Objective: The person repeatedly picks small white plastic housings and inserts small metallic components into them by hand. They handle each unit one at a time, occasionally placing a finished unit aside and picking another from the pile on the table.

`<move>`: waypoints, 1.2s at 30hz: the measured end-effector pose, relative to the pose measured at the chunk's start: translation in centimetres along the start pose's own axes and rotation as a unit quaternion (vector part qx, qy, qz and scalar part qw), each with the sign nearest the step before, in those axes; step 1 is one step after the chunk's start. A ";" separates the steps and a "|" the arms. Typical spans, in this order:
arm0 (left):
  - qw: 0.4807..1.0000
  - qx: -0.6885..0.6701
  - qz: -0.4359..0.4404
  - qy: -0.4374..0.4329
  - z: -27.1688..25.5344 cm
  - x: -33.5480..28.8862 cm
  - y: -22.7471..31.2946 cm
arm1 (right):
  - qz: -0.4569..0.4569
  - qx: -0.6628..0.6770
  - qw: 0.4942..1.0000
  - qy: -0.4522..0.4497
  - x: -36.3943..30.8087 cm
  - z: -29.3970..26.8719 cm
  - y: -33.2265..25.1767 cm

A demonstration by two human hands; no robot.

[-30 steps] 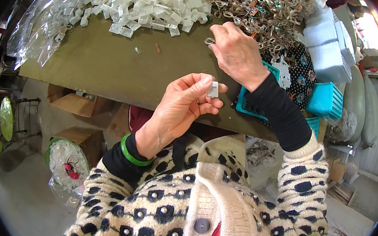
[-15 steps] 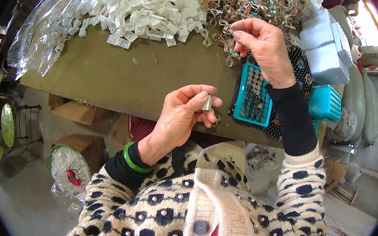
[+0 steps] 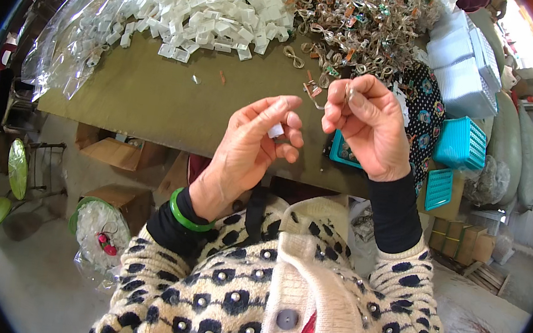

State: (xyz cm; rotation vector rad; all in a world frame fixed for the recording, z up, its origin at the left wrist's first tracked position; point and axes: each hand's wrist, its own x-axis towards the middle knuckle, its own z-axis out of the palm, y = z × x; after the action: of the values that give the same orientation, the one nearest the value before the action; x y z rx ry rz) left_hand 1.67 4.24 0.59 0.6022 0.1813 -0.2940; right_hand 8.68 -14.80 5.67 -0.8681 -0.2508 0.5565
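My left hand is closed on a small clear-white plastic piece, held between thumb and fingers over the near part of the table. To its right, my right hand pinches a thin brownish looped cord, one end of which sticks out to the left of the fingertips. The hands are apart. Beneath my right hand lies a teal tray, mostly hidden by it. Beyond my left hand is a heap of clear-white plastic pieces, and beyond my right a heap of looped cords.
The olive table carries a clear plastic bag at left and stacked pale trays at right. Teal baskets stand beside a patterned dark cloth. Below are cardboard boxes and a bagged green bin.
My right hand has come down and nearer from the cord heap with a looped cord, now covering most of the teal tray. My left hand has risen slightly and moved left.
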 end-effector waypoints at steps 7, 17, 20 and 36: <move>0.996 0.071 -0.033 -0.046 1.1 0.3 1.5 | 0.012 -0.053 0.998 -0.024 -2.7 0.9 0.9; 0.988 0.145 0.054 0.009 3.0 -1.1 0.3 | -0.282 -0.737 0.613 0.050 -4.3 3.3 1.7; 0.987 0.140 0.070 0.014 3.0 -1.2 -0.1 | -0.242 -0.733 0.634 0.055 -4.6 2.8 2.0; 0.999 -0.036 -0.023 0.002 2.3 -2.0 -1.1 | -0.212 -0.615 0.756 0.068 -5.2 3.0 1.5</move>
State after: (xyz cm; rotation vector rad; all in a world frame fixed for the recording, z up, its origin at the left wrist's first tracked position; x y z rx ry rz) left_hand -0.35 2.45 2.39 0.5272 0.2095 -0.3301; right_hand 2.56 -14.96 6.44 -2.0560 -0.6950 -0.2074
